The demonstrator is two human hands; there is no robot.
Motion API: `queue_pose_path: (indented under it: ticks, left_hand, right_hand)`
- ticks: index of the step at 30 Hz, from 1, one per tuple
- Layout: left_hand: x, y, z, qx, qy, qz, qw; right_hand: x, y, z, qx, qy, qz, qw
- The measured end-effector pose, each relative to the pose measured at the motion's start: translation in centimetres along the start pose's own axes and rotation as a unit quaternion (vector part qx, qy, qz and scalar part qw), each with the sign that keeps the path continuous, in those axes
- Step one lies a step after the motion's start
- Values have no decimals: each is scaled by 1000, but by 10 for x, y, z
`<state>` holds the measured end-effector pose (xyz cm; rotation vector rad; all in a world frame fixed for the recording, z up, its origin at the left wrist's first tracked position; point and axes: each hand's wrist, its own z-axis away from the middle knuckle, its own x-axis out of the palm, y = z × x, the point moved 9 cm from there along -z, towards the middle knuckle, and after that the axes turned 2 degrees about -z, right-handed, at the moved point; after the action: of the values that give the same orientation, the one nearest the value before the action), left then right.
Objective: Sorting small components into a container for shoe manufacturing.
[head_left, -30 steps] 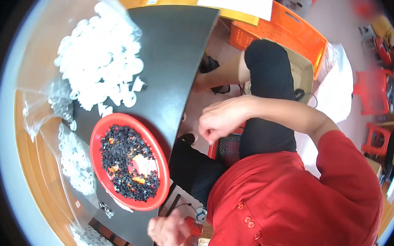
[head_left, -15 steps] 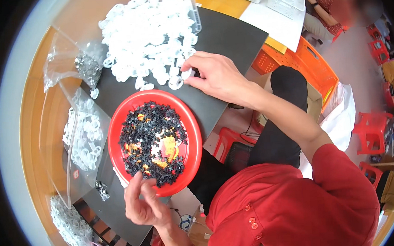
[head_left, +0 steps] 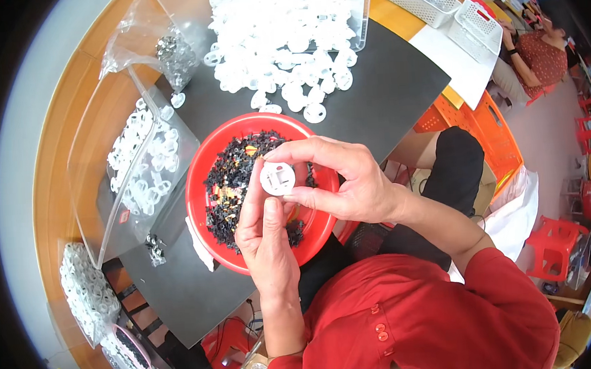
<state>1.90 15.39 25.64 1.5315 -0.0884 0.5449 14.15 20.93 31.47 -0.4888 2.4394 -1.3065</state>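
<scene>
A white round plastic disc (head_left: 278, 179) with a moulded slot faces up over the red plate. My right hand (head_left: 349, 181) pinches it between thumb and index finger from the right. My left hand (head_left: 266, 237) meets its left and lower edge with index finger and thumb; whether a small part is also in these fingers cannot be made out. Beneath both hands, the round red plate (head_left: 199, 214) bears a heap of small black plastic pieces (head_left: 227, 222). Beyond it, a large pile of white round plastic parts (head_left: 286, 36) spills from a clear bin onto the dark table.
A clear bin (head_left: 118, 215) with white rings stands left, near a bag of small metal parts (head_left: 178, 60). White baskets (head_left: 426, 0) and a white sheet (head_left: 447, 60) lie at the far right. An orange crate (head_left: 489, 139) is beside my knee. A co-worker (head_left: 538, 61) sits far right.
My right hand has brought the disc from the white pile back over the red plate. My left hand has risen from the plate's near edge to meet it. The view has shifted.
</scene>
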Motion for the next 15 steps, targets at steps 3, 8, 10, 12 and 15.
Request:
queue_pose_path:
  ticks: [3,8,10,12,15]
  left_hand:
    - [-11,0,2,12,41,18,999]
    - [-22,11,2,39,58,61,996]
    - [-30,17,-3,40,60,76,994]
    - [-43,32,3,67,87,82,991]
    - [-68,35,3,80,102,46,990]
  right_hand:
    - [11,-1,-3,-10,-14,12,1000]
    - [28,2,-10,4,-50,49,998]
    - [15,7,-16,12,-27,80,996]
    - [-5,10,-22,-1,-1,181,984]
    - [-20,30,-16,48,-45,256,964]
